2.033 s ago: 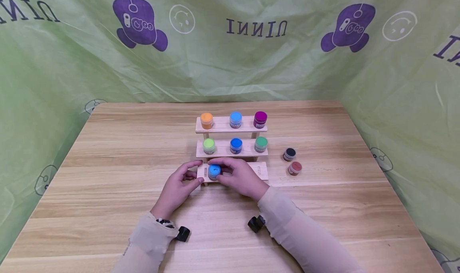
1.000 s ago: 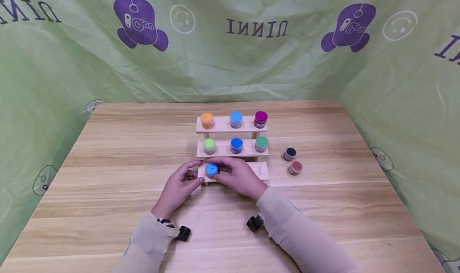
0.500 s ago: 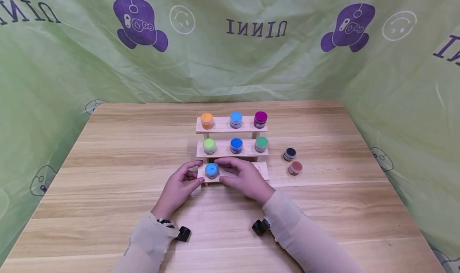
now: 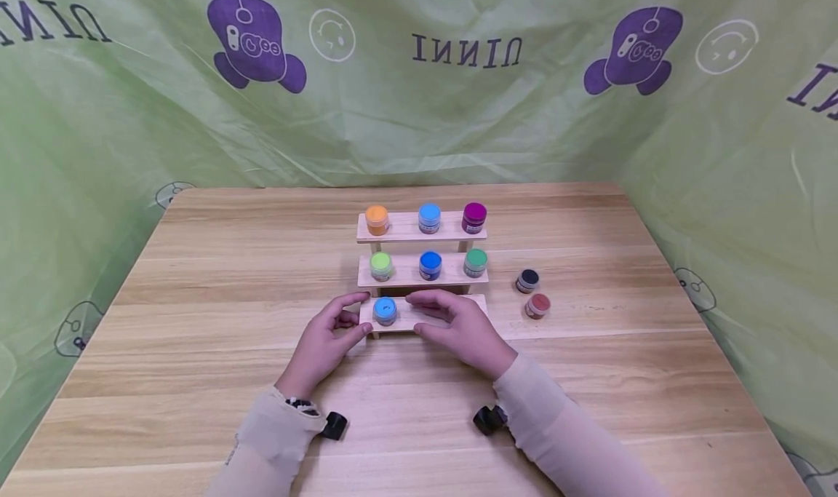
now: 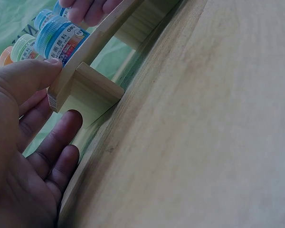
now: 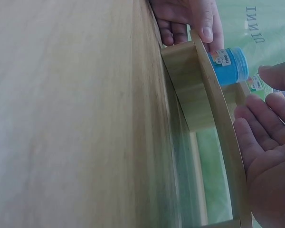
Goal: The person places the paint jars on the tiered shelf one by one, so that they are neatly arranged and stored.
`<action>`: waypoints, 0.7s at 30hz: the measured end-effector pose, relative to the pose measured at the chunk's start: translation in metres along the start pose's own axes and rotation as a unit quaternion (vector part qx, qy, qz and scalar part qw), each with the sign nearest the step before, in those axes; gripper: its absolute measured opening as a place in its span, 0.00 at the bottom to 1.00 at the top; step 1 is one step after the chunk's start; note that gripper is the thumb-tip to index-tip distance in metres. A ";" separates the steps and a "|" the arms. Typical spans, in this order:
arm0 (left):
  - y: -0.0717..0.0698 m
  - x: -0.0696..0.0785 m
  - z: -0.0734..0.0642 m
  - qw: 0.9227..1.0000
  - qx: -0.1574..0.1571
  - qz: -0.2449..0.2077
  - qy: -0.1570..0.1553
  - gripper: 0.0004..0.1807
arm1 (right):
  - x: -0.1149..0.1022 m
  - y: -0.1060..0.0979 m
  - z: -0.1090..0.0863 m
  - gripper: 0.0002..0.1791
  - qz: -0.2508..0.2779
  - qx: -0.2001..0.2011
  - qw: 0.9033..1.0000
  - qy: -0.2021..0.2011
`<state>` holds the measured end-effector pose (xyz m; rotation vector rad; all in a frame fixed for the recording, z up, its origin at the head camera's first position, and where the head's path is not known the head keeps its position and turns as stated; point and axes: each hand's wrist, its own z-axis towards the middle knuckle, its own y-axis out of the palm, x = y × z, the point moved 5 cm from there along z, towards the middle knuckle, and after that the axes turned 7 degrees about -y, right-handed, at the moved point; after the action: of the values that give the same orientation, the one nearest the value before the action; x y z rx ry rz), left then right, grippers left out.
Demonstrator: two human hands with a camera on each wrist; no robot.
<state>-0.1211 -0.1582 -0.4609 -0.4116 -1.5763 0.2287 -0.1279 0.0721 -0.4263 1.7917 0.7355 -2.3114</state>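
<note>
A three-tier wooden display stand (image 4: 424,228) carries small paint jars. On its lowest step, near the left end, stands a blue paint jar (image 4: 385,311) with its lid on. My left hand (image 4: 324,348) holds the left end of that step, thumb at the front edge and index finger at the back. In the left wrist view the thumb (image 5: 42,71) lies against the board beside the jar. My right hand (image 4: 468,333) hovers over the lowest step, right of the blue jar and apart from it. The right wrist view shows its fingers (image 6: 261,118) loosely spread, holding nothing.
Orange (image 4: 377,220), light blue (image 4: 429,219) and purple (image 4: 474,218) jars line the top step. Light green (image 4: 381,265), dark blue (image 4: 430,265) and green (image 4: 476,263) jars fill the middle one. A black jar (image 4: 527,281) and a reddish-brown jar (image 4: 537,306) stand on the table, right of the stand.
My right hand has slid the blue jar slightly left on the lowest step, let it go and drawn back to the right. My left hand has stayed put.
</note>
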 end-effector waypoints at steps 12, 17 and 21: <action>-0.002 0.000 -0.001 1.000 0.004 0.002 0.010 0.27 | 0.001 -0.010 -0.009 0.23 -0.007 0.018 1.000 -0.002; -0.002 -0.001 -0.001 1.000 0.004 0.000 0.014 0.27 | 0.002 -0.015 -0.014 0.23 -0.013 0.027 1.000 -0.003; -0.001 -0.001 0.000 1.000 0.001 -0.001 0.016 0.27 | 0.004 -0.021 -0.021 0.23 -0.028 0.035 0.999 -0.003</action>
<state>-0.1212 -0.1589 -0.4612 -0.4109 -1.5445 0.2206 -0.1186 0.1002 -0.4272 1.8146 0.7205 -2.4054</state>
